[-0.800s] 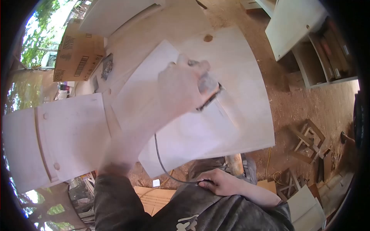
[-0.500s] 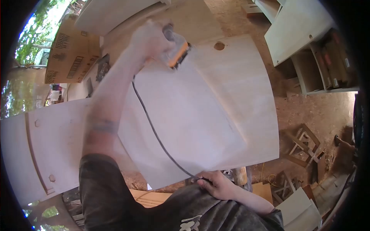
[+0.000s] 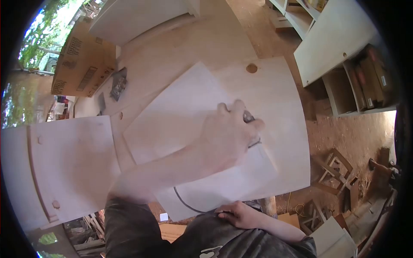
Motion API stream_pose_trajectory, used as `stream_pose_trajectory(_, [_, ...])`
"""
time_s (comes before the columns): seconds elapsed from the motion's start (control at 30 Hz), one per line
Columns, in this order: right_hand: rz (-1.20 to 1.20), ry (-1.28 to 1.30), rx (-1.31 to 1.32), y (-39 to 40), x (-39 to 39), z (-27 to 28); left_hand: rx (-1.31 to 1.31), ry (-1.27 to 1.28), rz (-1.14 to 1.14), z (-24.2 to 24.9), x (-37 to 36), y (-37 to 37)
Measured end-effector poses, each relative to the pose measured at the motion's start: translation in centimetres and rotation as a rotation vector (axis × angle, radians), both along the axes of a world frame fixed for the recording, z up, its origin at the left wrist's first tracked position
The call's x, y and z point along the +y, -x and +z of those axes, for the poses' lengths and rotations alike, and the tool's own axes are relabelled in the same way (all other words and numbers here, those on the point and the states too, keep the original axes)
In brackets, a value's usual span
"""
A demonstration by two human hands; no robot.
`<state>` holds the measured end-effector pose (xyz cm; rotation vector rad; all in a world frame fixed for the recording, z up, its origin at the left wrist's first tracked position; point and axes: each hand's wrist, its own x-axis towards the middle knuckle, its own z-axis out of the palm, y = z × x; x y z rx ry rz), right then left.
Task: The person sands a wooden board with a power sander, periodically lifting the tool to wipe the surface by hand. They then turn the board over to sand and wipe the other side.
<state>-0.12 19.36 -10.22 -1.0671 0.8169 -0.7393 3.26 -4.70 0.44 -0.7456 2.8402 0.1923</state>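
Observation:
My left hand (image 3: 232,129) is closed around an electric sander (image 3: 248,116), mostly hidden under the fingers. The sander is over the right part of a pale rectangular board (image 3: 172,112). A dark power cord (image 3: 183,200) comes out from under my left forearm and curves across the board's near end towards my body. Close to my shirt, my right hand (image 3: 243,215) is closed on the cord at the near edge. Beneath the board lies a larger pale panel (image 3: 288,129) with a round hole near its far corner.
Another pale panel (image 3: 77,163) with a groove stands at left. A cardboard box (image 3: 84,60) and a crumpled dark packet (image 3: 118,84) are at the far left. On the right are an open cabinet (image 3: 340,88) and wooden frames (image 3: 335,172) on the dirt floor.
My left hand has brought the sander from the board's far end nearer to me and to the right. My right hand has stayed near my body, slightly lower in view.

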Motion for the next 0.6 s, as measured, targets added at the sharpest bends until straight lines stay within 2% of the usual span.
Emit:
stream_pose_trajectory(0.1, [-0.004,-0.001,0.024,-0.1,-0.6,0.6,0.042,-0.048,0.172,0.1,-4.2,-0.2])
stream_pose_trajectory(0.23, [-0.089,-0.072,0.089,-0.1,-0.5,1.5,0.052,0.166,0.401,-1.6,-13.9,-0.4])
stream_pose_trajectory(0.37, [-0.179,-0.159,0.113,-0.1,0.2,1.6,0.078,0.162,0.43,-2.1,-18.7,-1.3])
stream_pose_trajectory(0.47, [-0.188,-0.117,0.178,0.2,0.3,2.3,0.048,0.162,0.468,-1.8,-17.5,-1.3])
stream_pose_trajectory(0.6, [-0.166,0.13,0.13,0.1,3.1,0.3,0.118,0.186,0.466,-1.9,-12.3,-2.4])
